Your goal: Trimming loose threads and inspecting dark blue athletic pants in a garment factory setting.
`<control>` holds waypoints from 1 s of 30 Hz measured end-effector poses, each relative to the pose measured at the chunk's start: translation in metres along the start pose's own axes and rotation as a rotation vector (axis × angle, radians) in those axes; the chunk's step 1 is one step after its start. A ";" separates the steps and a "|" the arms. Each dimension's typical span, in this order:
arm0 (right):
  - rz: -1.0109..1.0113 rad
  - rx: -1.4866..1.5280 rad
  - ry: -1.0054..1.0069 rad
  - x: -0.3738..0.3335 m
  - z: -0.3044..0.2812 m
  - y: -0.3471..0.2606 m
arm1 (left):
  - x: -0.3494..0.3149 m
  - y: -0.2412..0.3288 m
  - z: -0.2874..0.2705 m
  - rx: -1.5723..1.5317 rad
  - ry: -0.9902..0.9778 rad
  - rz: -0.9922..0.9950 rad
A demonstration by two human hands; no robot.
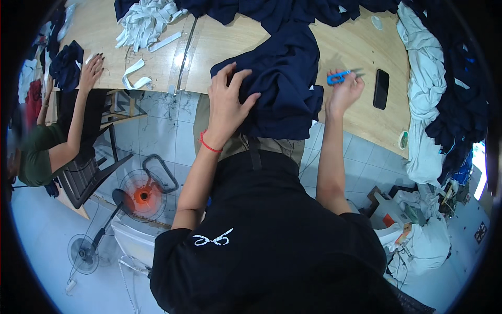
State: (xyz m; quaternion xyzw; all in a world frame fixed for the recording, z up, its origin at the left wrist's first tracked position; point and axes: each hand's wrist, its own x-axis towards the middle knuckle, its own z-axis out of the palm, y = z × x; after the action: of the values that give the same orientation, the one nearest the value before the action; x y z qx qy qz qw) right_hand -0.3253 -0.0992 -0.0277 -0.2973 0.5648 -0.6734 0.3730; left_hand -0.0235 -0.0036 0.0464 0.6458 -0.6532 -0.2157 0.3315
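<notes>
On one navy garment [285, 70]: left fingers [221, 78] spread; right fingers [357, 86] grip one blue snipper [337, 77].

Both bare forearms [197, 180] reach forward
The left grip [227, 97] spreads palm-down, fingers [224, 75] arched, thumb [251, 101] apart; the right grip [346, 94] curls closed in a pinch.

Dark navy cloth [285, 65], rumpled into soft folds, lies on the pale wooden table [217, 44] and hangs over its near edge. Small blue-handled snips [336, 78] (metal blades pointing right) are held in the right hand [346, 95], just beside the cloth.
</notes>
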 end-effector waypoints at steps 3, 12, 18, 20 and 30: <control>-0.046 -0.162 0.052 -0.020 -0.054 -0.008 | -0.009 -0.021 0.008 -0.009 0.000 0.011; 0.141 -0.218 -0.010 -0.074 -0.070 -0.043 | 0.074 -0.062 -0.014 -0.260 0.410 -0.172; 0.132 -0.408 -0.012 -0.072 -0.062 -0.043 | 0.047 -0.037 -0.020 -0.180 0.482 -0.097; 0.059 -0.524 -0.041 -0.067 -0.055 -0.035 | 0.027 -0.007 -0.019 -0.308 0.354 -0.148; 0.230 -0.448 -0.395 -0.079 0.027 -0.052 | 0.018 0.005 0.038 -0.016 0.336 -0.016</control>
State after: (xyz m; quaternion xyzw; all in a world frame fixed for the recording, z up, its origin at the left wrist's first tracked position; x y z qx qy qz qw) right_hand -0.2685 -0.0435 0.0301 -0.4312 0.6455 -0.4151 0.4744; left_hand -0.0530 -0.0263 0.0266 0.6752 -0.5818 -0.1126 0.4393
